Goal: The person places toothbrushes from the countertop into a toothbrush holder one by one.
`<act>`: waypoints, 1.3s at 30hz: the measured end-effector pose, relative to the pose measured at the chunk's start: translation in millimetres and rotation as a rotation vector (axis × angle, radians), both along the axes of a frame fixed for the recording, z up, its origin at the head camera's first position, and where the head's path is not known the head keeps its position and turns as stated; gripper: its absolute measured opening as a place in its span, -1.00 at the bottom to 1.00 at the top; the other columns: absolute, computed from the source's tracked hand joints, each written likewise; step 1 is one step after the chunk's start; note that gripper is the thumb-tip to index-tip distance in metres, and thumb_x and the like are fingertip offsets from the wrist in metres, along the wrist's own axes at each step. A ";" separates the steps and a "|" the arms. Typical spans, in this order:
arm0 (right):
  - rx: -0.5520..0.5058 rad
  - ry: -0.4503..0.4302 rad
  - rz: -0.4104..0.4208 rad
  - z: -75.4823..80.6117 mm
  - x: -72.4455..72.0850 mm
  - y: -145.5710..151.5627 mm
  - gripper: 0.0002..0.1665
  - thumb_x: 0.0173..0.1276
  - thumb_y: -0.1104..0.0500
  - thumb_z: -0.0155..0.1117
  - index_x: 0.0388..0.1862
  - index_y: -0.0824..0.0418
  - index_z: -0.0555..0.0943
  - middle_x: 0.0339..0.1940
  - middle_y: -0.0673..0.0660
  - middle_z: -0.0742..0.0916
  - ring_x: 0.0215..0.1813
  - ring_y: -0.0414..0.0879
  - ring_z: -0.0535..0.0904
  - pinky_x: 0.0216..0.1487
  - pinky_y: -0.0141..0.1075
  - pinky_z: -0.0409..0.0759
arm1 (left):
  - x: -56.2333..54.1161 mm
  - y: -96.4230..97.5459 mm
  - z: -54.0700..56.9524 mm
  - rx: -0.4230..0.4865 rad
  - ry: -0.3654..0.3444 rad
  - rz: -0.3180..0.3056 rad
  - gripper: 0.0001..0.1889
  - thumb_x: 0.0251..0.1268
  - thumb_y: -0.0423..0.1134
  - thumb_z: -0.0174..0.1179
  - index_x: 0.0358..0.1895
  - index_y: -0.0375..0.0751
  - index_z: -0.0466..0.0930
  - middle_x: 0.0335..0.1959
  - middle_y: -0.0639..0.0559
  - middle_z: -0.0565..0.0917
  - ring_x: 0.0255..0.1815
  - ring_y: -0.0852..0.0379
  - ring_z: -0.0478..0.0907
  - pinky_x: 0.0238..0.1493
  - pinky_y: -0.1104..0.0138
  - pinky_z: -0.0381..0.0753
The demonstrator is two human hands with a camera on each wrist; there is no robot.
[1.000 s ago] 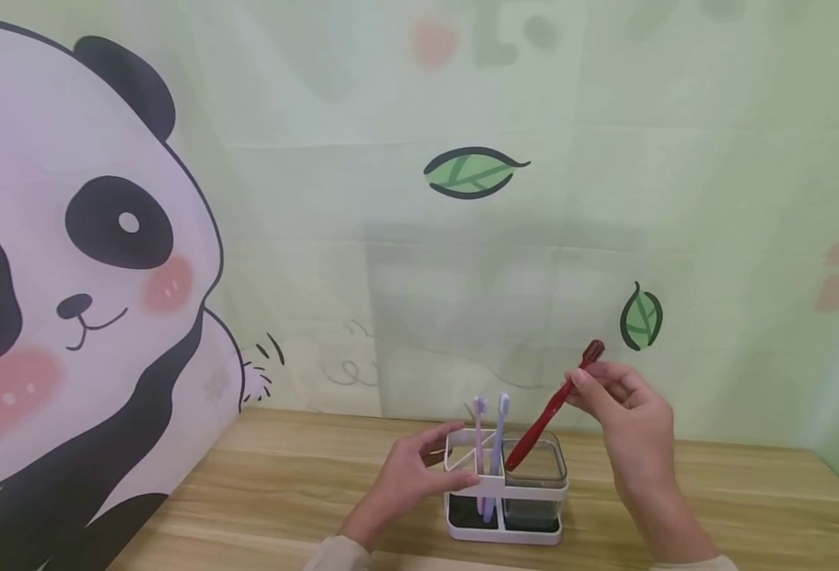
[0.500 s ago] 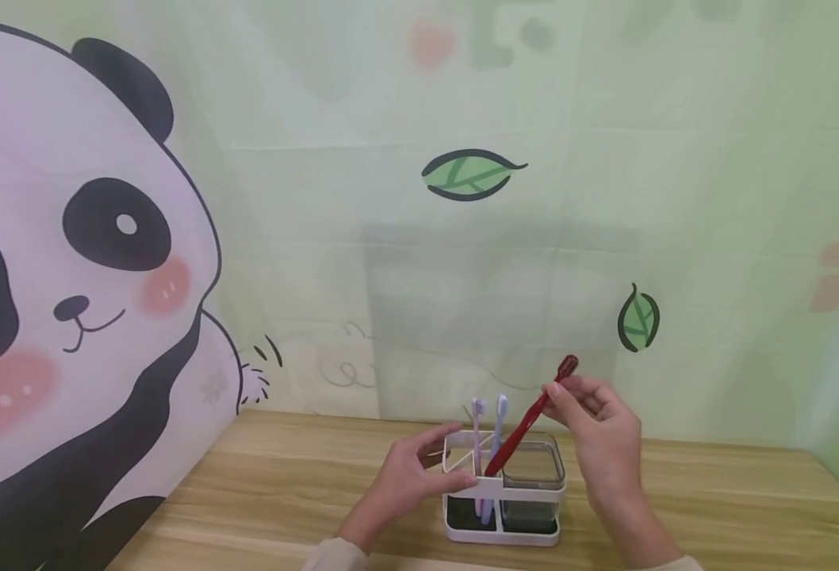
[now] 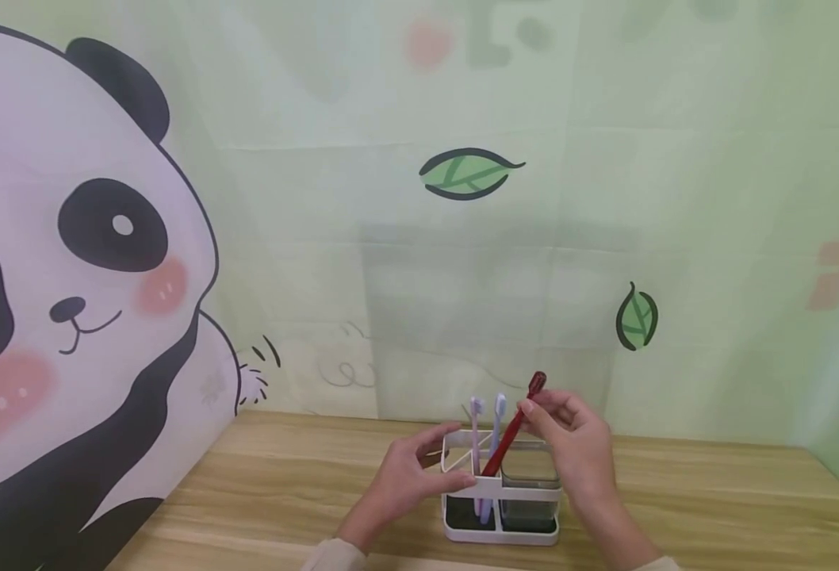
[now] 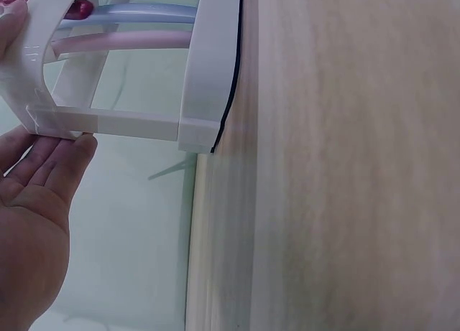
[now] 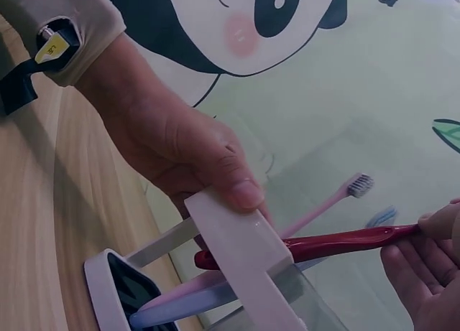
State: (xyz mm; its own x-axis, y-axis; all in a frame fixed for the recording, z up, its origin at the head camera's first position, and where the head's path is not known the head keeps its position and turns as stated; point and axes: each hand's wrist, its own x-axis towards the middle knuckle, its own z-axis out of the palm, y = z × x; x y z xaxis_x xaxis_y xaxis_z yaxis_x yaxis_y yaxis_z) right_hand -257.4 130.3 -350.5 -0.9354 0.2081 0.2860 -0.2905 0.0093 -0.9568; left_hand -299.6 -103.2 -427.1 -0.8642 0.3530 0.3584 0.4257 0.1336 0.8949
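Observation:
My left hand (image 3: 412,472) grips the left side of a white toothbrush holder (image 3: 526,493), thumb on the front rim and fingers at the back. Between thumb and fingers of my right hand (image 3: 580,444) is a red toothbrush (image 3: 508,442), pinched near its head. It leans with bristles up and right. Its handle end (image 5: 205,259) dips just below the top rim, in the section where a pink toothbrush (image 3: 475,436) and a blue toothbrush (image 3: 496,428) stand. A clear grey cup (image 3: 531,468) fills the holder's right section, partly behind my right hand.
The holder stands on a wood-grain table (image 3: 284,492) with a black base pad (image 3: 465,514) inside it. Behind rises a pale green cloth backdrop (image 3: 298,198) printed with a panda (image 3: 105,262) and leaves.
My right hand has moved left and down with the red toothbrush, whose handle end went from over the cup into the section with the other brushes. My left hand stays on the holder.

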 end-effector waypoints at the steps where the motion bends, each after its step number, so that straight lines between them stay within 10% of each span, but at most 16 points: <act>1: 0.009 -0.005 0.007 -1.0 -0.2 -0.4 -0.69 0.52 0.26 0.43 0.08 0.43 0.62 -0.07 0.22 0.83 -0.20 -0.15 0.80 -0.02 -0.38 0.78 | 0.1 0.1 0.0 0.002 -0.002 -0.001 -0.24 0.17 -0.13 0.64 0.43 -0.25 0.56 0.29 -0.22 0.67 0.29 -0.30 0.63 0.29 0.05 0.66; 39: 0.297 -0.053 0.076 -13.2 0.5 -10.6 -0.84 0.45 0.29 0.47 -0.07 0.30 0.69 -0.21 0.12 0.79 -0.11 -0.01 0.77 -0.01 -0.23 0.81 | -1.0 -0.1 -0.3 0.008 -0.003 -0.011 -0.29 0.21 -0.13 0.62 0.42 -0.20 0.58 0.28 -0.17 0.68 0.30 -0.31 0.62 0.30 0.12 0.66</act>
State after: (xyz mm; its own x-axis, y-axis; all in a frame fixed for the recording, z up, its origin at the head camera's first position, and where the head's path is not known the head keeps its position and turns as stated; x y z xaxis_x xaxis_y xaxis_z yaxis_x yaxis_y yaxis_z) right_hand -256.9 119.7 -363.7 -0.9603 0.0512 0.2743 -0.2510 0.2709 -0.9293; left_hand -300.6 -103.3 -427.4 -0.8614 0.3596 0.3586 0.4244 0.1217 0.8973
